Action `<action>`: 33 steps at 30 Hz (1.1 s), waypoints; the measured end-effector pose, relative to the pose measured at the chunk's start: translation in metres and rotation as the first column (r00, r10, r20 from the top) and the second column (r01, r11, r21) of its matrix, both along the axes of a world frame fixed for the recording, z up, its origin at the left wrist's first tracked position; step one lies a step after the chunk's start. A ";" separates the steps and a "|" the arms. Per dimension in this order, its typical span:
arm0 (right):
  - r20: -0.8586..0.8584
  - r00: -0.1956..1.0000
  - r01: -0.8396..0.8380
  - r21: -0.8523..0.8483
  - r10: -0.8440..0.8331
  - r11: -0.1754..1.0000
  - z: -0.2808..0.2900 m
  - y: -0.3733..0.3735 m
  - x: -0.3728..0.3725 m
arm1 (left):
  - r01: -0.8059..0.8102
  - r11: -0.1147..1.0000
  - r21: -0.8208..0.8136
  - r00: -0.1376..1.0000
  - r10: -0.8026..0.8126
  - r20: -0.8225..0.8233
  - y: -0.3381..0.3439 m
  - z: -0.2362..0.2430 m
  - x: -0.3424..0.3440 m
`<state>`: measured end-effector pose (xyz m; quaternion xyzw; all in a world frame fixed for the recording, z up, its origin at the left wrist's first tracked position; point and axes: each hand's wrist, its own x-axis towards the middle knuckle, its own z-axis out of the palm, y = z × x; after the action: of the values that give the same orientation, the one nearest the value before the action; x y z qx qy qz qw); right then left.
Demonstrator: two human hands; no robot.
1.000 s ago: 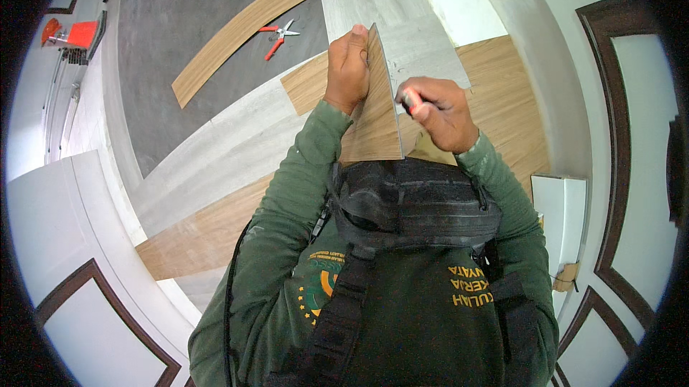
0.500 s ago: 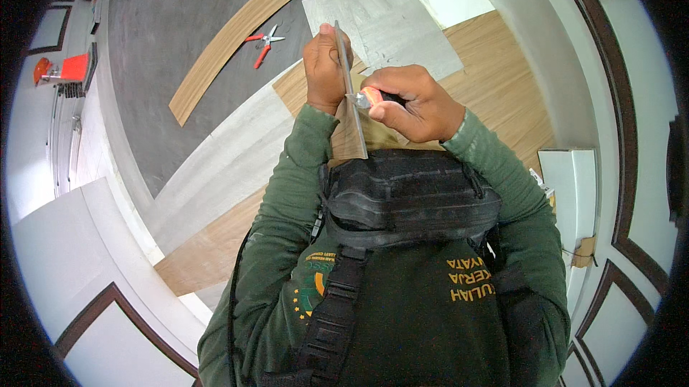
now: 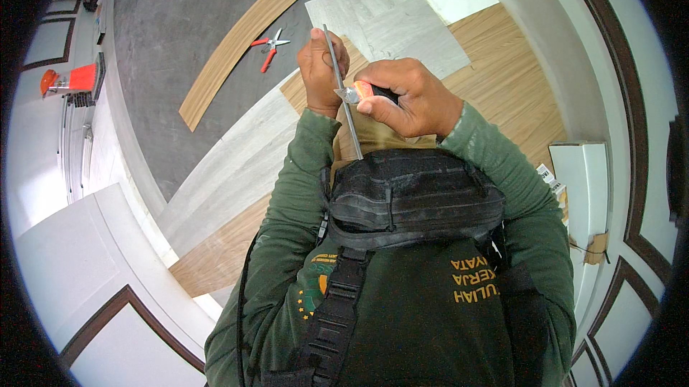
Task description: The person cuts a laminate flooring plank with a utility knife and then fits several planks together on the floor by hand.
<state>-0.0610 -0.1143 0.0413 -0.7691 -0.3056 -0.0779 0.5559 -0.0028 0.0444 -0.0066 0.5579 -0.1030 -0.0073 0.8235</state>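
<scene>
My left hand (image 3: 320,72) grips a thin floor plank (image 3: 349,131) near its far end, thumb up. The plank stands on edge, so mostly its narrow grey edge shows, running back toward my waist. My right hand (image 3: 415,98) is closed around a utility knife (image 3: 364,90) with an orange and black handle. Its blade lies across the plank's edge, just on the near side of my left hand. Whether the blade cuts into the plank cannot be seen. A black bag (image 3: 416,197) on my front sits at the plank's near end.
Red-handled snips (image 3: 271,48) lie on the dark grey floor (image 3: 161,49) beside a loose wood-look plank (image 3: 247,36). Grey planks (image 3: 233,146) and wood-look planks (image 3: 506,67) cover the floor around me. A long white box (image 3: 580,189) stands at right; an orange-red brush (image 3: 75,80) is far left.
The plank has tilted so that less of its wood-look face shows. Both hands and the knife have shifted slightly; the grips are unchanged. The whole view has moved a little.
</scene>
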 end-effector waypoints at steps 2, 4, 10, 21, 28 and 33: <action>-0.005 1.000 -0.004 -0.002 0.004 1.000 0.000 -0.001 0.001 | -0.003 1.000 0.016 1.000 0.003 0.003 0.000 0.000 0.000; 0.001 1.000 0.007 0.001 -0.007 1.000 -0.001 -0.001 0.002 | 0.000 1.000 0.028 1.000 0.000 0.009 -0.001 0.000 0.000; -0.015 1.000 0.018 -0.012 -0.018 1.000 0.001 -0.002 0.006 | -0.012 1.000 0.022 1.000 0.012 -0.027 0.000 -0.004 0.004; -0.281 0.953 0.161 0.153 -0.113 0.975 -0.001 -0.020 0.011 | -0.152 0.924 0.352 0.970 0.071 0.233 -0.023 -0.007 -0.004; -0.298 0.948 -0.085 0.104 0.113 0.991 0.001 -0.037 -0.013 | -0.359 0.733 0.578 0.858 0.015 0.513 -0.012 -0.021 0.005; -0.225 0.970 -0.087 0.030 0.091 0.996 0.004 -0.033 -0.008 | -0.130 0.909 0.396 0.958 0.013 0.285 -0.014 -0.028 0.012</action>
<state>-0.0694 -0.1478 0.0451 -0.7528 -0.2739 0.0320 0.5977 0.0091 0.0304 -0.0345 0.7171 -0.1924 0.0796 0.6651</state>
